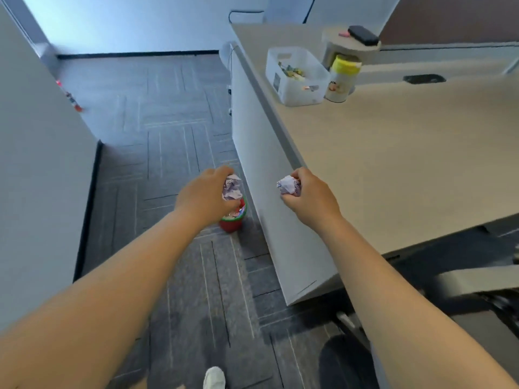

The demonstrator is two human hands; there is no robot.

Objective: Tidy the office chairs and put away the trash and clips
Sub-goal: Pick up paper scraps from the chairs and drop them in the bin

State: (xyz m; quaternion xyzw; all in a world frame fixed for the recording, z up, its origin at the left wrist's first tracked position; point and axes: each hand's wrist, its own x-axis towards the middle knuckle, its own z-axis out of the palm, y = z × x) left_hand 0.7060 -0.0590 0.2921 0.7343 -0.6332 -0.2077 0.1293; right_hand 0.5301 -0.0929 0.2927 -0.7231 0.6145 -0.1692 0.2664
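My left hand grips a crumpled pale paper ball right above a small red bin with a green rim on the carpet. The bin holds some trash and stands against the desk's white side panel. My right hand holds a second crumpled paper ball in front of that panel, just below the desk edge. On the desk's far corner stands a white plastic box with several coloured clips inside.
The beige desk fills the right side. A yellow-lidded canister stands beside the box. A dark office chair sits at the lower right. A white partition wall borders the left. My shoe is on the carpet.
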